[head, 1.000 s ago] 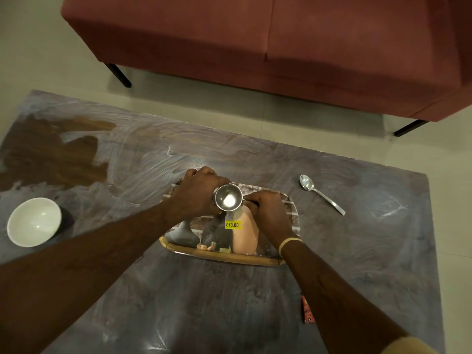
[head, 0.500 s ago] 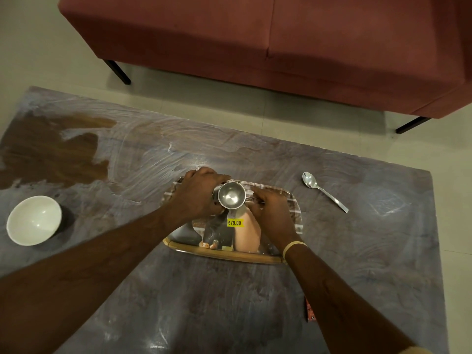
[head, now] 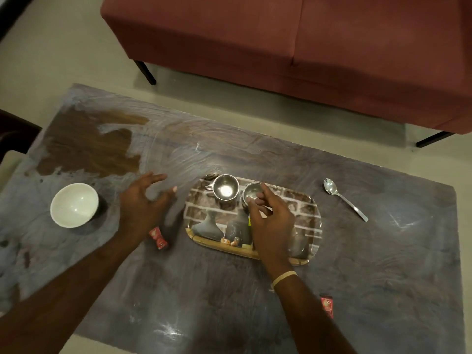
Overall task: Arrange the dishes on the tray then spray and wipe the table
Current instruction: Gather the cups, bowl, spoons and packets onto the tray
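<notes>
A printed tray [head: 305,213] lies in the middle of the dark table [head: 204,297]. Two steel cups stand side by side at its far edge. The left steel cup [head: 225,187] stands free. My right hand [head: 270,221] reaches over the tray and pinches the near rim of the right steel cup [head: 251,192] with thumb and forefinger. My left hand [head: 143,208] hovers over the table to the left of the tray, fingers spread, holding nothing. A white bowl [head: 74,205] sits at the left, and a steel spoon [head: 343,199] lies to the right of the tray.
A brown patch [head: 86,149] shows at the table's far left among white smears. One red sachet [head: 158,237] lies by my left wrist and another red sachet [head: 327,305] near the front right. A red sofa [head: 293,47] stands beyond the table.
Both hands were together on a steel cup over the tray. Now two cups stand apart on the tray, and my left hand has let go and moved left off the tray.
</notes>
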